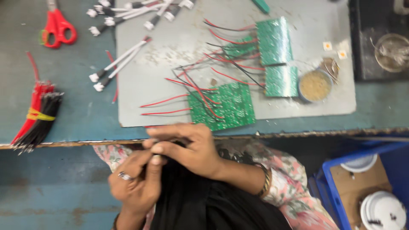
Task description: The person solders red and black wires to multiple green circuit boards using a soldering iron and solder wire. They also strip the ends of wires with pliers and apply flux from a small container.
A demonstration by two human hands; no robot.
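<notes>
- Low, below the counter (85, 123) edge: left hand (136, 185) and right hand (187, 149) pressed together over dark cloth.
- Right hand curled, fingers pinched on something small and blurred; cannot tell what.
- Left hand, ring on one finger, half closed, thumb tip up against the right hand's fingers; grasp unclear.
- Just above the right hand: green circuit board (221, 106) with red and black wires, flat on a grey mat (170, 42).
- Further up and to the right: two smaller green boards (275, 40), a round tin (314, 85) beside them.
- Well left of both hands: bundle of red and black wires (36, 115) tied with a yellow band; red scissors (57, 27) far above.
- Right of the hands, lower: blue crate (328, 179) holding white round parts.
</notes>
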